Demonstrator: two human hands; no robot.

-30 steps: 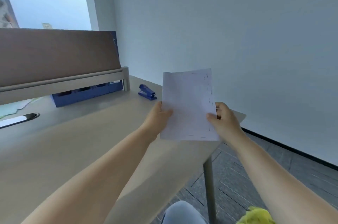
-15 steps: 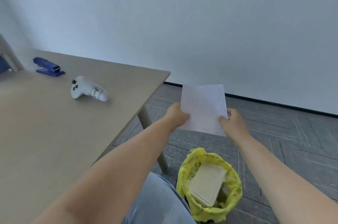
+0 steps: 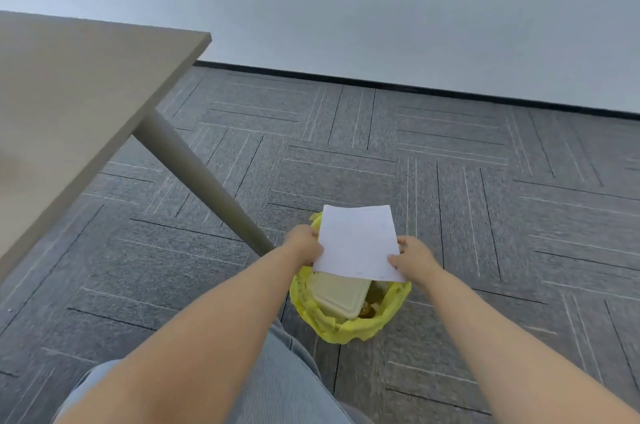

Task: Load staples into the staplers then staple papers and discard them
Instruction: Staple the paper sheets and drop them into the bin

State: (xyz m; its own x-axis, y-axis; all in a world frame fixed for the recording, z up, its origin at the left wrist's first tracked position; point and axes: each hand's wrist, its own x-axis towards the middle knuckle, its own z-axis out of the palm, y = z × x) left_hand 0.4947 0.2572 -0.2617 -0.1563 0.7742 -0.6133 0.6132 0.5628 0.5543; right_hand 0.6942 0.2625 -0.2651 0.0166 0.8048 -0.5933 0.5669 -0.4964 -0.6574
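Note:
A white sheaf of papers [image 3: 358,241] is held flat between both my hands, just above a bin lined with a yellow bag [image 3: 391,311] on the floor. My left hand [image 3: 304,243] pinches the papers' left edge and my right hand [image 3: 412,259] pinches the lower right corner. Inside the bin lies a beige food box [image 3: 341,295], partly hidden under the papers. No stapler is in view.
The beige desk [image 3: 69,105] fills the upper left, its slanted leg [image 3: 201,181] running down to the floor beside the bin. Grey carpet tiles [image 3: 485,181] cover the floor up to a white wall. My trouser leg [image 3: 277,385] is at the bottom.
My view has swung right and down, away from the desk and staplers to the floor. Both hands have carried the papers down from desk height to just over the bin.

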